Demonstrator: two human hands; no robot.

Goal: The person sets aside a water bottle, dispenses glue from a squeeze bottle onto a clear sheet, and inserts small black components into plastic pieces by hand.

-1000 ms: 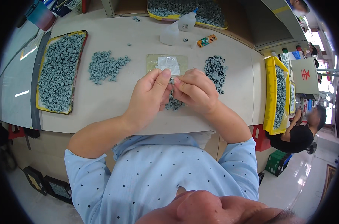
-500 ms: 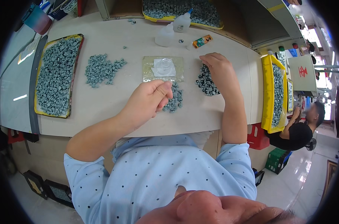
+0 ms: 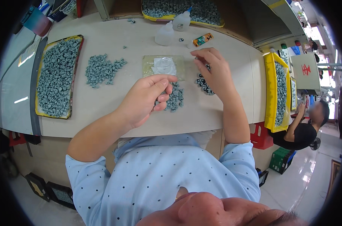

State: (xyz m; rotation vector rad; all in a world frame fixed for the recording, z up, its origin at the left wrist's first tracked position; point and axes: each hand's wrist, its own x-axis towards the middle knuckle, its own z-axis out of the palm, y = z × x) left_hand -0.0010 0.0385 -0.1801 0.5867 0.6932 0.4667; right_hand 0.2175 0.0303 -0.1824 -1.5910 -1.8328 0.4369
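Observation:
My left hand (image 3: 148,96) hovers over a small pile of grey-green parts (image 3: 175,98). Its fingers are curled in, with thumb and forefinger together; whatever they hold is too small to tell. Above a pile of black-and-pale parts (image 3: 204,85), my right hand (image 3: 215,71) bends its fingers toward the thumb in a pinch, and the thing at the tips cannot be made out. Between and beyond the hands lies a flat yellowish pad (image 3: 147,64) with a white sheet (image 3: 164,67) and a clear round piece on it.
Left stand a loose heap of grey-green parts (image 3: 101,69) and a full yellow-edged tray (image 3: 80,49). Two white squeeze bottles (image 3: 164,35) and an orange-and-green packet (image 3: 203,40) are at the back. A yellow bin (image 3: 269,90) flanks the right edge; a person (image 3: 301,130) sits beyond.
My right hand has moved up and left from the black-and-pale pile, with its fingertips now nearer the pad. My left hand has turned slightly, showing its curled fingers more.

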